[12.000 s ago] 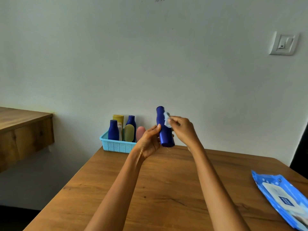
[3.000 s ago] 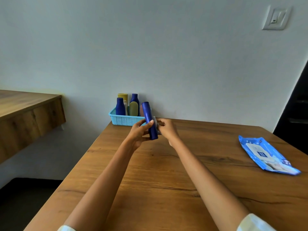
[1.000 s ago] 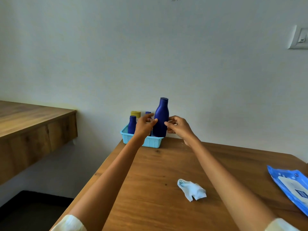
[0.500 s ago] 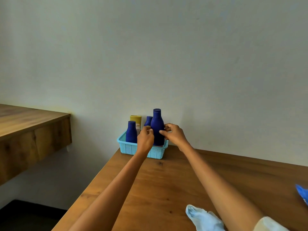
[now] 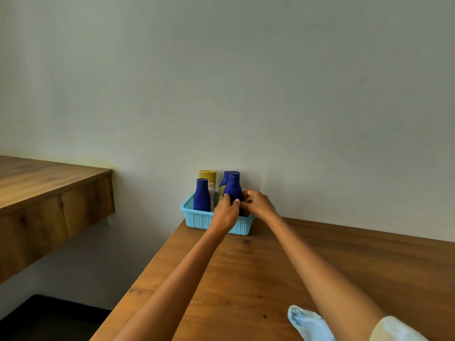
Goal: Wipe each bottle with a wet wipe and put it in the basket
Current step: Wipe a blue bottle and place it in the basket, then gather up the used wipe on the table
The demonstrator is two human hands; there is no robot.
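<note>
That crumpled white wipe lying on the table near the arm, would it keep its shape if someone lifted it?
Probably not. The wipe lies bunched in soft folds, so it would likely droop and unfold. It looks thin, so probably very light. Lying flat on the table, it shouldn't roll.

no text, label or brand can be read on anything here.

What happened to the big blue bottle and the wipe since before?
The big blue bottle went from being wiped above the table down into the basket; both hands still hold it. The wipe was let go onto the table. The other bottles stayed put.
</note>
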